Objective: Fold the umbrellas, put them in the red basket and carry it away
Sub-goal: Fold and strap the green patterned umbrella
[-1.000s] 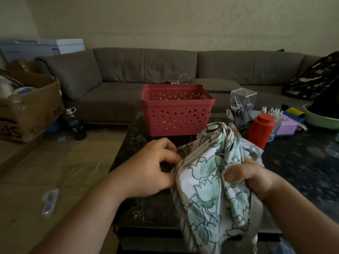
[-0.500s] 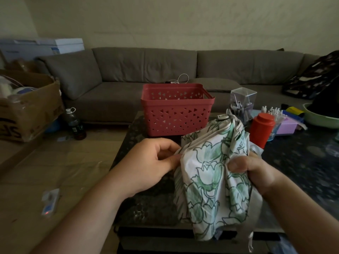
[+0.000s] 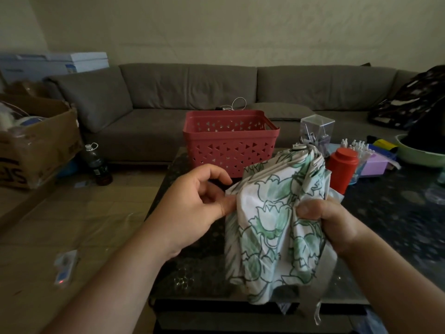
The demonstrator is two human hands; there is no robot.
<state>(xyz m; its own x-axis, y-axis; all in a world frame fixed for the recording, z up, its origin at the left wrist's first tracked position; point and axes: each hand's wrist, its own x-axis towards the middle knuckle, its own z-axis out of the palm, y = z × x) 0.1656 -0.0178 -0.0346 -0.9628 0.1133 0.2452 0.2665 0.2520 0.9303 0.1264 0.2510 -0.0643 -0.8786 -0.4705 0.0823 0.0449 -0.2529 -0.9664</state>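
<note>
With the right hand [image 3: 325, 220] clutching the umbrella [image 3: 277, 213] and the left hand [image 3: 199, 203] pinching its canopy edge, loose folds could spring open if either grip slackens.

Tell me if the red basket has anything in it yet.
Seemingly empty: light shows through the red basket's far-wall holes, nothing rises above the rim, though its floor is hidden. The umbrella is outside it, gripped by the right hand.

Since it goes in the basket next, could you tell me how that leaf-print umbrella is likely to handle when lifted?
The umbrella canopy hangs in loose folds below the right hand, so it will probably flop and spread. It looks light, held up by one hand. A strap dangling beneath may snag on the red basket rim.
</note>
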